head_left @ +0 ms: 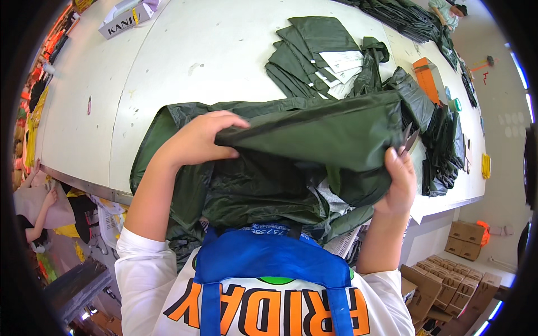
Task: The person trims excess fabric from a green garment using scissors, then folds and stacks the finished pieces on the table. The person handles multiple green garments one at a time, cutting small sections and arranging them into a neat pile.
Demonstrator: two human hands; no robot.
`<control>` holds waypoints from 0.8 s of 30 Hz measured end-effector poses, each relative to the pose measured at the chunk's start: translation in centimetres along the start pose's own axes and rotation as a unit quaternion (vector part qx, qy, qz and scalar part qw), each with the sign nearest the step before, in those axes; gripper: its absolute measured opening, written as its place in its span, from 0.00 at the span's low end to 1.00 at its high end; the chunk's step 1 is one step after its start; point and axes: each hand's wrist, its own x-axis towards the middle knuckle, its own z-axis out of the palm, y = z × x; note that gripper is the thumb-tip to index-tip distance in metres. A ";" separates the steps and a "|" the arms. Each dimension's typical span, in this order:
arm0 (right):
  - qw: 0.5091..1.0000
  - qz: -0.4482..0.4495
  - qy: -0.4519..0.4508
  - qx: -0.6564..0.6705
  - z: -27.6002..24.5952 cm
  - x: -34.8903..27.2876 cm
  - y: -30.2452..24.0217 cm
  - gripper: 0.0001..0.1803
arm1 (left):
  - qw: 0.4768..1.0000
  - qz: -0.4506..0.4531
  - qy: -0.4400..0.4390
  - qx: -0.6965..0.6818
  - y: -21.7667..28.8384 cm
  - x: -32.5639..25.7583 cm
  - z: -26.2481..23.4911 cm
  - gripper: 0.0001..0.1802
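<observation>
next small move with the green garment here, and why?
Probably draw the two hands apart to pull the fold taut. The left hand pinches the top layer of the dark green garment by its edge, and the right hand grips the other end along with small scissors, but the cloth below sags in loose wrinkles over the table edge.

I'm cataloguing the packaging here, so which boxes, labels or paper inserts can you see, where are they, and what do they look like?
Long box: far left table corner, white and grey, dark lettering.
Paper inserts: on the stack of folded dark green pieces, white printed sheets.
Orange box: right side of table, upright, rectangular.
Cardboard cartons: floor at lower right, brown, stacked in rows.
</observation>
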 end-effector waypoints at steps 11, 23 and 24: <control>0.986 0.102 -0.037 -0.123 1.5 -0.3 2.3 0.15 | 0.914 0.018 -0.022 -0.404 9.1 3.5 1.1 0.31; 0.996 -0.051 0.046 0.061 -9.7 3.8 -11.9 0.19 | 0.952 -0.149 0.029 -0.267 0.1 -1.6 -1.9 0.07; 0.995 -0.051 0.045 0.076 -10.2 4.4 -12.3 0.19 | 0.944 -0.141 0.004 -0.298 0.8 -2.0 -2.7 0.10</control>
